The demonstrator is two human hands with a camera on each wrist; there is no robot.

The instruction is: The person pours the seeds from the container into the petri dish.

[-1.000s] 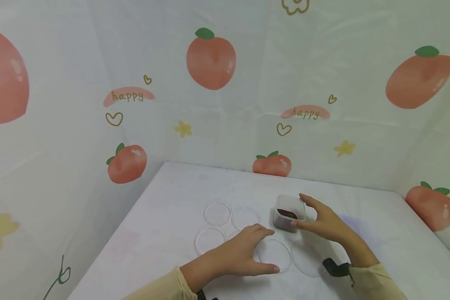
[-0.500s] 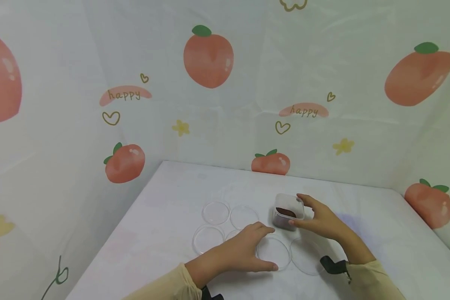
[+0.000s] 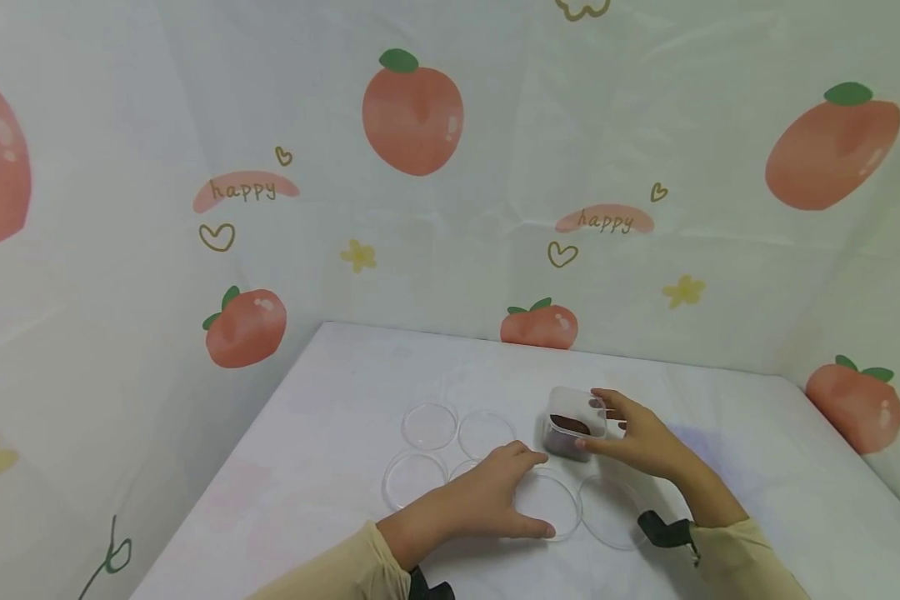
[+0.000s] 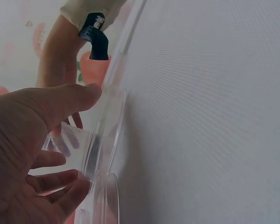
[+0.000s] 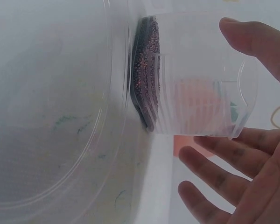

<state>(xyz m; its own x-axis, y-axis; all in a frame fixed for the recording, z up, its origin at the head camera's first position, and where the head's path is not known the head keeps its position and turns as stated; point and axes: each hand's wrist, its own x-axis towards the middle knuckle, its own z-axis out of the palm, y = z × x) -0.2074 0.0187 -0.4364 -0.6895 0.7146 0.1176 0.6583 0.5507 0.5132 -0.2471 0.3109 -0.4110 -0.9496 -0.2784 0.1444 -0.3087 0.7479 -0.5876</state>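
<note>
Clear, round petri dishes lie on the white table, several in all. My left hand (image 3: 487, 496) spans one petri dish (image 3: 558, 508), its thumb near the front rim and its fingers near the back one. Its fingers (image 4: 72, 198) look loose in the left wrist view, and I cannot tell whether they touch the dish. To the right and farther back stands a clear plastic tub (image 3: 567, 446), upright and partly filled with dark brown grains (image 5: 147, 74). My right hand (image 3: 641, 437) holds this tub by its side, thumb in front and fingers behind.
Another petri dish (image 3: 621, 546) lies at the right, in front of the right hand. More dishes, including one petri dish (image 3: 429, 403), sit beyond and left of the left hand. A peach-printed cloth (image 3: 457, 233) hangs behind the table.
The view shifts slightly. Both hands, the tub and the dishes keep nearly the same places.
</note>
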